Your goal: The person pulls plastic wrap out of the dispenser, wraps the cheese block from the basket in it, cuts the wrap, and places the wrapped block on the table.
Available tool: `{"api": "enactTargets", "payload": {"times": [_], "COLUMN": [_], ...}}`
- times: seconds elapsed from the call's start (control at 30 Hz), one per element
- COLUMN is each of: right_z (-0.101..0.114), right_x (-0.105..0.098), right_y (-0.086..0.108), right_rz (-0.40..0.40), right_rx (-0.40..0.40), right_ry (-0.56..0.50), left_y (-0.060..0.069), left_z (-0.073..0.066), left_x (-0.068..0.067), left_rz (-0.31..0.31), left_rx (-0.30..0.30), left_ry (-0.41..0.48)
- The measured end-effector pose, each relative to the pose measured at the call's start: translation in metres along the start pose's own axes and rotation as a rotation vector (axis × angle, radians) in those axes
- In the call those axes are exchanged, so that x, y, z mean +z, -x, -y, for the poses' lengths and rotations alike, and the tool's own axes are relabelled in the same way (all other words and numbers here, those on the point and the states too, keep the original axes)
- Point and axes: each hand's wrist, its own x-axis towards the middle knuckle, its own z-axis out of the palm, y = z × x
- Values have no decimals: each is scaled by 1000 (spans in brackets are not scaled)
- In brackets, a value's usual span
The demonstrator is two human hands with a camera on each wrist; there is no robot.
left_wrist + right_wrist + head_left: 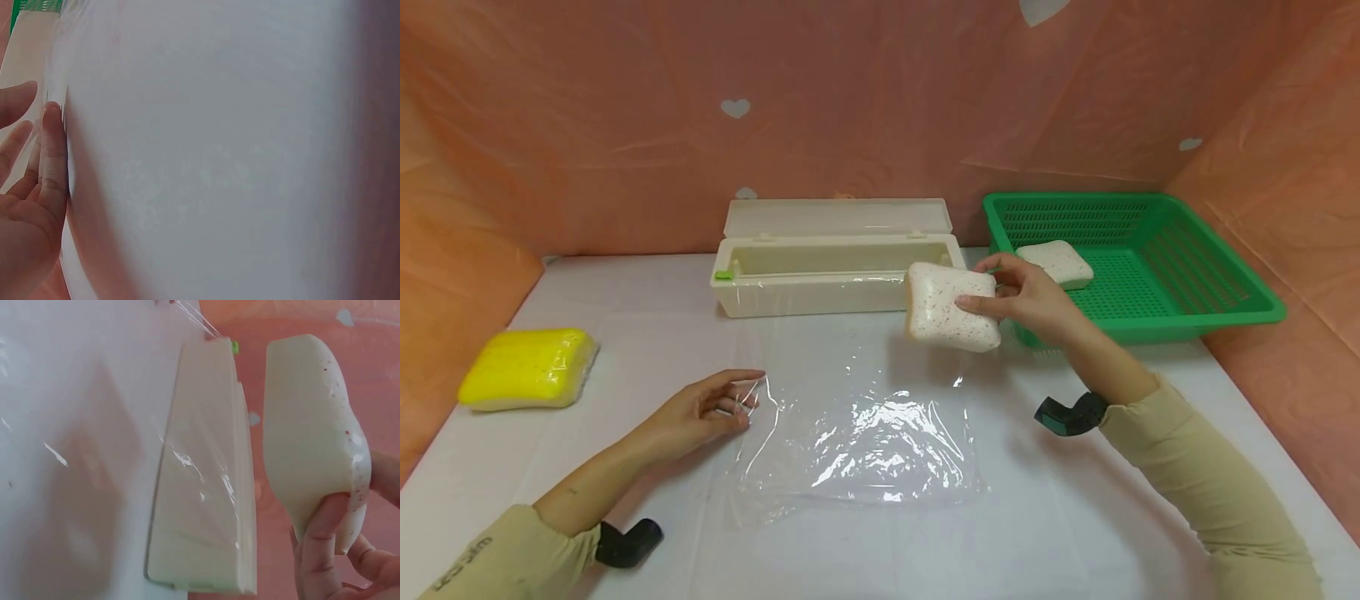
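A right hand (1033, 300) grips a speckled white sponge (943, 312) in its fingers, above clear film (865, 417) stretching right from the loosely parted fingertips of the left hand (711, 408), and should likely lower the sponge flat without wrinkling the film.

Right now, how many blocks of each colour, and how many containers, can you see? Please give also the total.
Speckled white blocks: 2
Yellow-topped block: 1
Containers, the green basket and the cream box: 2
Total: 5
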Motion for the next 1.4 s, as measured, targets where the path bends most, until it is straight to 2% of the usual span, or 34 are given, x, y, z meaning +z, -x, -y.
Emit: {"api": "enactTargets", "payload": {"times": [0.17, 0.43, 0.73, 0.87, 1.07, 1.23, 1.4], "right_z": [0, -11, -17, -20, -22, -20, -19], "right_x": [13, 42, 75, 87, 102, 110, 118], "right_y": [0, -3, -7, -8, -9, -9, -9], "right_rz": [22, 45, 102, 152, 195, 217, 226], "right_rx": [-6, 5, 30, 37, 38, 27, 49], "right_ry": [6, 97, 106, 57, 31, 86, 128], "left_y": [0, 0, -1, -2, -1, -1, -1], "left_z": [-2, -3, -3, -1, -1, -2, -3], "left_x": [0, 0, 3, 3, 3, 4, 5], "left_rz": [-2, -4, -11, -24, -24, -29, -33], "left_rx": [3, 6, 10, 14, 8, 0, -6], "left_ry": [7, -34, -37, -48, -71, -62, -50]}}
